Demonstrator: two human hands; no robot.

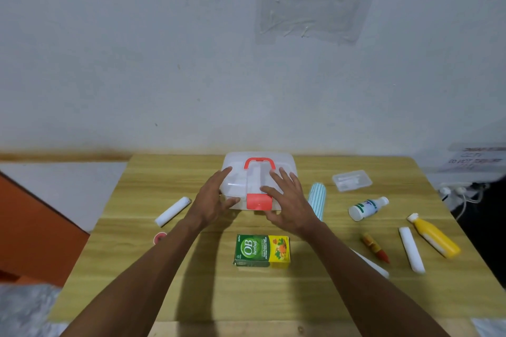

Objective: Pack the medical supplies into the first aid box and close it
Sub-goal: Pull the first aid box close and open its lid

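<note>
One wooden table [169, 268] against pale wall [137, 49].

Reads "OB herbal" on the green-and-yellow carton [262, 251]; small print there illegible. Partly legible "DO NOT" on the blurred wall notice [477, 159].

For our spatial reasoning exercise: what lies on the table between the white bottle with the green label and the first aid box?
In the head view, a teal striped roll lies between the white bottle and the first aid box, beside the right hand.
</note>
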